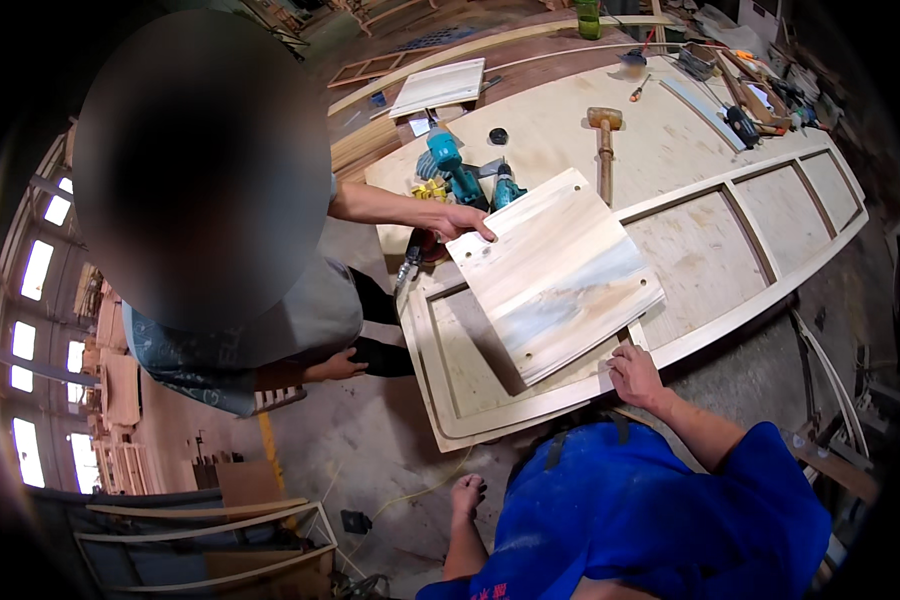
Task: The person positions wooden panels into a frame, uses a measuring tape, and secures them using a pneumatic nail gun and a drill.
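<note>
A pale wooden board [570,275] with small dark holes near its corners is held tilted over a long wooden frame [710,338] by a co-worker's hand [467,222]. My right hand [635,378] has its fingers bent over the frame's near rail, close to the board's lower edge; the fingertips are partly hidden. My left hand [467,495] hangs low beside my body, fingers loosely curled, with nothing visible in it. The frame has several crossbars and lies on the workbench.
On the workbench [550,125] are a wooden mallet [605,150], a teal power tool [455,165], a teal drill [507,185] and a screwdriver [639,88]. Another board [438,88] lies at the far side. The co-worker [300,310] stands at the left. A yellow cable [410,494] crosses the floor.
</note>
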`<state>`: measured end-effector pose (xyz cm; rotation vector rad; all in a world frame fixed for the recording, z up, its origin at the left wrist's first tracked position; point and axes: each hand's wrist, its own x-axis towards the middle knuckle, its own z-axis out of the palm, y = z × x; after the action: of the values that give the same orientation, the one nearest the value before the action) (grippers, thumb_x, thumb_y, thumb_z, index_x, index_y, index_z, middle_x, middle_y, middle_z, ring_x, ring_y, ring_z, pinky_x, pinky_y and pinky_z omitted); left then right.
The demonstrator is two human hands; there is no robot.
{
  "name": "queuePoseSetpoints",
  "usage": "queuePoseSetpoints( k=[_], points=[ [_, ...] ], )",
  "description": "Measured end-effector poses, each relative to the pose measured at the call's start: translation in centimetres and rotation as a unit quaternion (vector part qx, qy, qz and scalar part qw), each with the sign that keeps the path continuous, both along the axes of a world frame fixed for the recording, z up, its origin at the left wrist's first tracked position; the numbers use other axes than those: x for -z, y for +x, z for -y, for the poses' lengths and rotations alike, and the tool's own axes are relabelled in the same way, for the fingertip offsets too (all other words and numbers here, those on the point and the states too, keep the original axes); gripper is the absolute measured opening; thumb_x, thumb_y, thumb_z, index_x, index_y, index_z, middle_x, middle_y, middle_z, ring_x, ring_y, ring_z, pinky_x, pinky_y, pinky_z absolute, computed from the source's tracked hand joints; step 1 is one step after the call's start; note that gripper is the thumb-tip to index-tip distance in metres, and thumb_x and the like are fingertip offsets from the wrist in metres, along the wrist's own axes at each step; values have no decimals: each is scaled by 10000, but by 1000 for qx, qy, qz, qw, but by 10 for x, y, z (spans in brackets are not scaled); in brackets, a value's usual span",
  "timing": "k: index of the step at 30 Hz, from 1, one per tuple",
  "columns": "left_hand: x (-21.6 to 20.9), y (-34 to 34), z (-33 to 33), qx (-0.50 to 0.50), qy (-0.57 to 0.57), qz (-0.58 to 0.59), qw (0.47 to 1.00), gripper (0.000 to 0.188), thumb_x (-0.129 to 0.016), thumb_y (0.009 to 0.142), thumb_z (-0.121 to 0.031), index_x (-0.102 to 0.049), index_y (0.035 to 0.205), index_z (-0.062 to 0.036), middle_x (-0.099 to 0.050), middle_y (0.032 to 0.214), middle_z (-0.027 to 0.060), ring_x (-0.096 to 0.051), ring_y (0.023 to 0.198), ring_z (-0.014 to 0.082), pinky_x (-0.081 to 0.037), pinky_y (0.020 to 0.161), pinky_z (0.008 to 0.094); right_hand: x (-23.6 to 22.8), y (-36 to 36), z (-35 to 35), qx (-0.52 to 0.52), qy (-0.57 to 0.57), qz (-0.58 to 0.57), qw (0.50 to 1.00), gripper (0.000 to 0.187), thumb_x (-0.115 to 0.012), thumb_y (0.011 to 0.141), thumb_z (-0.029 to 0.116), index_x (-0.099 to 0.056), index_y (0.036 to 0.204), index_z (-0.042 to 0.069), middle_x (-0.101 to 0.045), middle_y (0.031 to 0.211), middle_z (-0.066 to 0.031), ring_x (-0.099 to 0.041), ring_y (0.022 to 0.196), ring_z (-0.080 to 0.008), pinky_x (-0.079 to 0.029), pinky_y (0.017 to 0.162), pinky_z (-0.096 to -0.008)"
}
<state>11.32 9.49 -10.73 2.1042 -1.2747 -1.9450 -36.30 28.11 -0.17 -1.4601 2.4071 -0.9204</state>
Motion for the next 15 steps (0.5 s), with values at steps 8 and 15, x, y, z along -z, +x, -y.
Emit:
queuePoseSetpoints(
  k=[8, 15],
  points=[
    [8, -4, 43, -17, -74, -160, 984, 148, -625, 991, -123, -681, 884, -37, -592, 689, -22, -524, 574, 76, -414, 501, 245, 21, 19, 7, 194, -46, 136, 970, 234, -653, 883, 121, -704, 1067, -16, -684, 955, -170, -675, 891, -287, -553, 810, -383],
    [-6, -25, 66, -99, -164, -71, 979, 151, -660, 974, -153, -649, 1000, -5, -614, 753, 2, -532, 589, 74, -422, 509, 246, -2, 17, 60, 364, -90, 594, 712, 372, -594, 971, 107, -494, 1314, 1, -598, 771, -45, -591, 612, -107, -531, 518, -250]
  ],
)
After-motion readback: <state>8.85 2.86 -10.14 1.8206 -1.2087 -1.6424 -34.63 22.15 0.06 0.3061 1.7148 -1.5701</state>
